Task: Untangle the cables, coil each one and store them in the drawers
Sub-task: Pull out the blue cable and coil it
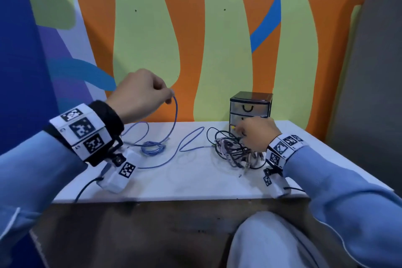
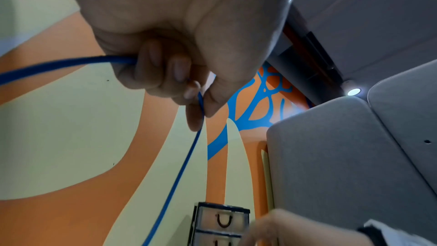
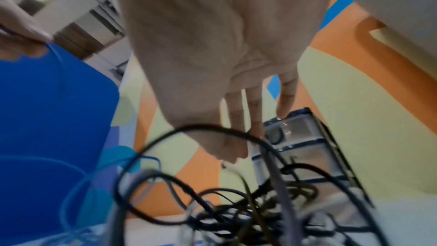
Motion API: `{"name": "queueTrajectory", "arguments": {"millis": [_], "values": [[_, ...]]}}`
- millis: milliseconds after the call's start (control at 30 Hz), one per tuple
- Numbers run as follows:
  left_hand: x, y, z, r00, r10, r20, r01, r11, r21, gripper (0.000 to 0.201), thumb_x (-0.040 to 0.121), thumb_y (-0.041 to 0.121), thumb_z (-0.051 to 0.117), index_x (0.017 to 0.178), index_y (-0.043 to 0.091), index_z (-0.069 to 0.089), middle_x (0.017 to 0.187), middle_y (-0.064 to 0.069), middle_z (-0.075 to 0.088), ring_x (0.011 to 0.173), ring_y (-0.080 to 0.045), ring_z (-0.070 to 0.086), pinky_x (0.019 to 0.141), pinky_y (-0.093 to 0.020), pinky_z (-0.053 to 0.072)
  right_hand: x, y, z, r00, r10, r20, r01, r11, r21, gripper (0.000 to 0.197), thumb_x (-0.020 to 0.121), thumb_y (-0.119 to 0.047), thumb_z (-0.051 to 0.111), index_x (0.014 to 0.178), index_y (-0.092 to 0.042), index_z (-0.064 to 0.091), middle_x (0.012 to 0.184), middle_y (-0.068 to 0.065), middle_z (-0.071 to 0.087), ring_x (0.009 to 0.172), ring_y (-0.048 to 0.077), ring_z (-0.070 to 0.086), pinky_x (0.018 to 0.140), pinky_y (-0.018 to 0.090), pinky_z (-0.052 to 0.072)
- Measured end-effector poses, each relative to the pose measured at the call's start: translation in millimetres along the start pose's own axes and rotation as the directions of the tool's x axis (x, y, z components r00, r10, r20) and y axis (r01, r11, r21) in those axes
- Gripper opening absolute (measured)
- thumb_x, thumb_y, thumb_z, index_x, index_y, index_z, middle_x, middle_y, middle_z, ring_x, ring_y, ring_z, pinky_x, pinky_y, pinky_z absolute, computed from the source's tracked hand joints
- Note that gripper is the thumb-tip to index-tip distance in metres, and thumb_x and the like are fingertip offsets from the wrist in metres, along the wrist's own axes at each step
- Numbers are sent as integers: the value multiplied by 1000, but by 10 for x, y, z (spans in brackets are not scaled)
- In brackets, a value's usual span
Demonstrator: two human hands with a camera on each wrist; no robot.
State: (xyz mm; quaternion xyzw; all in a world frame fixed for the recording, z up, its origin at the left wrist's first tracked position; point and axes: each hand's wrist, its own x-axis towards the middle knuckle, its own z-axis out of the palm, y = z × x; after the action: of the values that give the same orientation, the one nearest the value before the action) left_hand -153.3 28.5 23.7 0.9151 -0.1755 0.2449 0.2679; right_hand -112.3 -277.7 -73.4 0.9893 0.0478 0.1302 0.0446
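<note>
My left hand (image 1: 169, 97) is raised above the left half of the white table (image 1: 195, 183) and pinches a blue cable (image 1: 175, 115) between thumb and forefinger (image 2: 201, 104). The blue cable (image 2: 175, 184) hangs down to a small knotted coil (image 1: 152, 149) and snakes right across the table. My right hand (image 1: 241, 135) is low over a tangle of black and white cables (image 1: 235, 153) in front of the small drawer unit (image 1: 250, 106). In the right wrist view its fingers (image 3: 255, 111) point straight at the drawers (image 3: 300, 137); a black cable loop (image 3: 212, 128) crosses beside the thumb.
The drawer unit stands at the back of the table against the painted wall, all its drawers closed. A grey panel (image 1: 369, 72) rises on the right. The table's front edge (image 1: 174, 199) is close to my knee (image 1: 272, 241).
</note>
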Motion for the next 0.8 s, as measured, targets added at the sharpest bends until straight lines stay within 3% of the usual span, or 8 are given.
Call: {"name": "queueTrajectory", "arguments": {"millis": [167,267,400,533,600,667,733,800], "values": [[40,-88,247,999,14,52,-23,983,185,17,99,33,65,87,25,74,72,1,71,72,-25,68,65,-37,52,54,-536,-113,932,-352,-87,363,896,254,55,99,-28,64,151,-35,47,145,-2,55,132,22,51,99,43,49],[28,-161,322,998,24,64,-38,975,220,18,98,36,65,85,27,74,73,3,71,71,-22,67,67,-39,57,211,-816,-73,922,-387,-21,387,918,84,73,96,-25,70,158,-39,34,151,3,36,136,25,39,91,43,53],[-49,-340,256,999,51,-16,-44,960,278,21,100,35,60,82,29,69,71,6,67,73,-24,65,69,-41,58,445,-965,-54,969,-231,88,244,952,-183,14,94,-20,68,107,-19,75,117,5,58,103,29,60,68,36,54],[-115,-738,67,976,-12,-216,62,971,229,18,102,37,57,90,30,68,72,7,64,81,-34,62,73,-44,53,577,-707,-107,995,-95,19,91,984,155,26,100,-32,65,85,-15,77,77,3,75,75,28,72,60,32,55],[-118,-952,-23,942,-61,-331,124,977,171,17,103,35,56,92,27,65,73,3,65,85,-40,62,75,-45,49,619,-565,-126,1000,-9,12,0,786,618,16,98,-19,68,90,-10,79,78,6,79,79,25,77,72,35,63],[-124,-1119,-104,900,-124,-418,184,977,106,17,106,32,55,97,22,66,83,-7,67,91,-41,61,79,-46,46,614,-506,-196,998,41,41,-54,385,922,17,98,-3,63,105,-9,77,97,8,81,98,25,78,86,34,62],[-149,-1236,-180,852,-189,-488,229,973,22,19,107,30,53,102,17,67,93,-8,66,94,-39,59,85,-46,45,577,-491,-327,998,25,51,-51,-14,999,31,100,0,49,120,-4,72,118,12,77,108,28,76,94,39,60],[-178,-1362,-233,803,-266,-533,278,959,-60,22,108,27,52,109,13,68,102,-10,66,99,-37,58,90,-46,45,511,-507,-484,1000,-5,16,-17,-234,972,36,102,-6,44,127,-1,68,126,15,74,110,32,75,97,47,59]]}}
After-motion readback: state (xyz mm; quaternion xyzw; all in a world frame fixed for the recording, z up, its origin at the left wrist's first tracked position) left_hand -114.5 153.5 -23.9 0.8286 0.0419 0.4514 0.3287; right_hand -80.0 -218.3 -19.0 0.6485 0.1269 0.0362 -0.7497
